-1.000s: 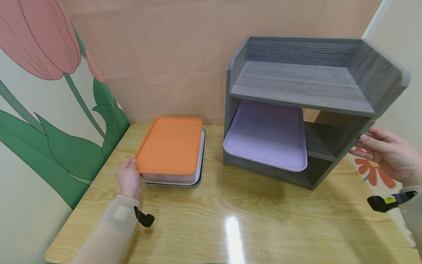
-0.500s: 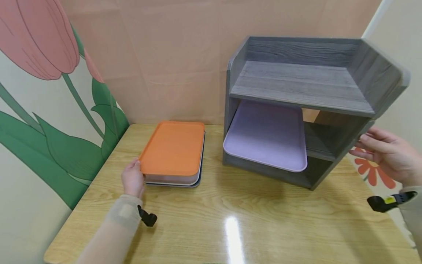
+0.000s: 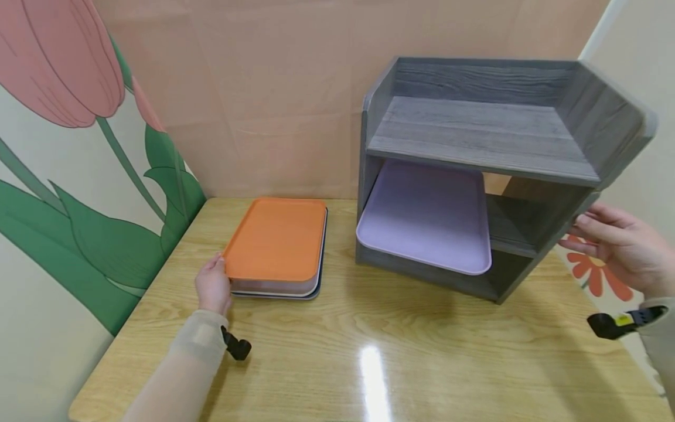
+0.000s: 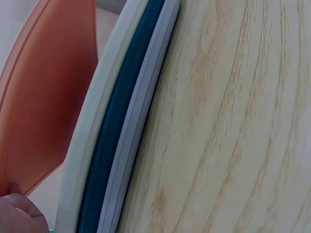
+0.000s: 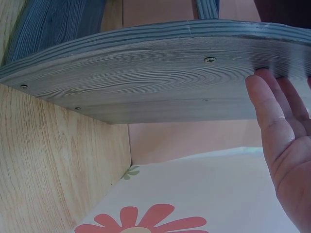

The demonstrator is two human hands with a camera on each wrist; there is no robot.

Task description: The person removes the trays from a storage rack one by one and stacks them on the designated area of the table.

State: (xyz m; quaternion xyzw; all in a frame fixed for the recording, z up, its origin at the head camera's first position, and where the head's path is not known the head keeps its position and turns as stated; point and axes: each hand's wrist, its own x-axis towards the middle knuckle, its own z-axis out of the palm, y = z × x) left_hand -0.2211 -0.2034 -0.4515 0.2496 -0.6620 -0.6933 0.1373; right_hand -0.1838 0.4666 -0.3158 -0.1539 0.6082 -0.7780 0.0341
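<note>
In the head view my left hand (image 3: 212, 285) pinches an orange tray (image 3: 276, 240) by its near left corner. That tray is tilted over a stack of trays, its near edge raised. The left wrist view shows a gap between the orange tray and the stack, made up of a whitish tray (image 4: 97, 111), a dark blue tray (image 4: 119, 97) and a light grey tray (image 4: 138, 107). My right hand (image 3: 627, 246) rests its fingertips against the outer side of a grey wooden shelf (image 3: 490, 126), fingers nearly straight. A purple tray (image 3: 427, 217) lies inside the shelf, jutting out in front.
The wooden table (image 3: 295, 357) carries both stack and shelf. A peach backdrop (image 3: 263, 88) stands behind. Walls with painted flowers border both sides, a red flower (image 3: 596, 269) being near my right hand.
My left hand has moved slightly right with the orange tray, whose far edge has come down closer over the stack. My right hand, the shelf and the purple tray keep their places.
</note>
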